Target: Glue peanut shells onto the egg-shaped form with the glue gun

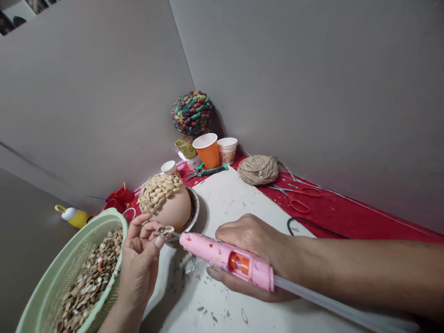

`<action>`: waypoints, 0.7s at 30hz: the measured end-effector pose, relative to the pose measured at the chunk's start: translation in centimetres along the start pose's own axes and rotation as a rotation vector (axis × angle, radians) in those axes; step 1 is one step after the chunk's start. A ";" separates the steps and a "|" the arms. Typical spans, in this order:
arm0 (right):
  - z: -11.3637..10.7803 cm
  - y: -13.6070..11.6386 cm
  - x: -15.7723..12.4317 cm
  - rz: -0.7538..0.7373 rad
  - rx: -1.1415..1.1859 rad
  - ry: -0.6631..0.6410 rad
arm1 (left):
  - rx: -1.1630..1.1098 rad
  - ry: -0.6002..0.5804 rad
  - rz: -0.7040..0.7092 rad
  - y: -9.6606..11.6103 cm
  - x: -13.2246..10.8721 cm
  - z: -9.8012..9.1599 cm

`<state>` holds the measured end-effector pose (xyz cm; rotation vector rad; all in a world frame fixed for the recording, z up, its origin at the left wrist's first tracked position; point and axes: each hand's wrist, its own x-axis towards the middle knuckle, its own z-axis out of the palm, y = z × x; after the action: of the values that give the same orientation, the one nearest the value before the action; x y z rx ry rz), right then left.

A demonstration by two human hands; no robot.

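My right hand is wrapped round a pink hot glue gun with a clear glue stick trailing from its back. The gun's metal tip touches a small nut shell pinched between the thumb and fingers of my left hand. Just behind the shell stands a tan ball partly covered with glued shells, resting in a metal bowl. A green colander full of several loose shells sits at the lower left, beside my left wrist.
A white board lies on a red cloth. At the back stand an orange cup, a paper cup, a multicoloured shell ball, a twine ball, pliers, red scissors, a black cord and a yellow bottle.
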<state>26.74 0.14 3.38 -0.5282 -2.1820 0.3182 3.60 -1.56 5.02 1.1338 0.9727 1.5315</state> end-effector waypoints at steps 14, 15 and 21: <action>0.4 0.3 -0.4 -0.043 -0.100 -0.045 | 0.080 0.000 0.011 -0.5 -0.5 0.6; 0.4 0.3 -0.4 -0.042 -0.093 -0.047 | 0.082 0.000 0.015 -0.5 -0.5 0.6; 0.4 0.4 -0.4 -0.014 -0.082 -0.094 | 0.104 0.005 0.023 -0.5 -0.5 0.4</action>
<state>26.76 0.34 2.72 -0.5525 -2.2970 0.2515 4.19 -1.93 4.57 1.2182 1.0561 1.5178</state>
